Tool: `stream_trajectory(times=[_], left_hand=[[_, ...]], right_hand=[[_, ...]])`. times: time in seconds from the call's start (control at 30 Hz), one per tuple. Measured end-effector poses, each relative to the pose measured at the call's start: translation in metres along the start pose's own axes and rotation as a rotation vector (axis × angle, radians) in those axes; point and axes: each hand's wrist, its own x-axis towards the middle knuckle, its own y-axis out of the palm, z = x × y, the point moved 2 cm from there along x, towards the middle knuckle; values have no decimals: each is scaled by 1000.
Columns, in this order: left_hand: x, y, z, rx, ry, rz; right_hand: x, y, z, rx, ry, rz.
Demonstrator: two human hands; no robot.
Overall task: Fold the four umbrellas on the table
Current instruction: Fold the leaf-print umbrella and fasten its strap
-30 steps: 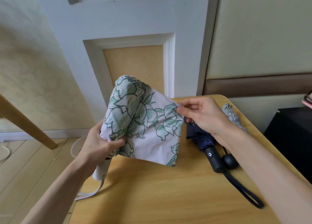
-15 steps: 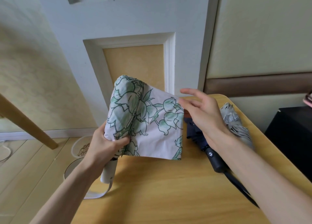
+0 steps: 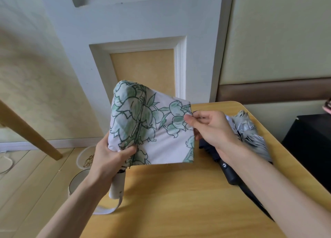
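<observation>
I hold a white umbrella with a green floral print (image 3: 152, 128) above the wooden table (image 3: 179, 202), its tip pointing up and its white handle hanging below. My left hand (image 3: 111, 158) grips the gathered canopy near the handle. My right hand (image 3: 211, 128) pinches the right edge of a stretched-out fabric panel between thumb and fingers. A navy umbrella (image 3: 227, 169) with a black handle lies on the table under my right forearm, mostly hidden. A grey umbrella (image 3: 250, 132) lies beside it toward the table's right edge.
The table's left edge sits under my left arm, and a bowl with grain (image 3: 86, 158) stands on the floor below it. A slanted wooden leg (image 3: 30, 132) crosses at left. A black cabinet (image 3: 309, 144) stands right of the table. A white door is behind.
My right hand, open half a second ago, has closed on the floral panel's edge again. The umbrella has shifted slightly right and the grey umbrella shows more.
</observation>
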Motion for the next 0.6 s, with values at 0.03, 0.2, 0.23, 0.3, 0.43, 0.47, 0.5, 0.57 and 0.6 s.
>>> stream_trajectory(times=[0.03,0.2,0.23,0.3,0.43,0.47,0.5,0.57,0.6], left_hand=[[0,1,0,-7,-3,-12],[-1,3,4,-55,-23,-79],[1,1,5,-73,-26,-100],[3,-2,6,-94,-31,-128],[4,-1,4,-165,-52,-108],[4,0,3,-182,-65,-90],[4,-1,3,-194,-69,-72],[5,-1,3,-193,-71,-48],[6,-1,4,-189,-72,-45]], right_hand=[[-1,2,0,-16,-36,-49],[-3,9,-8,10,66,214],[-4,8,-10,-44,63,244],[-1,5,-13,-121,19,164],[0,7,-11,-60,-6,142],[-2,9,-11,11,32,230],[-3,10,-11,69,72,316],[-3,12,-17,136,140,391],[-1,13,-21,136,149,367]])
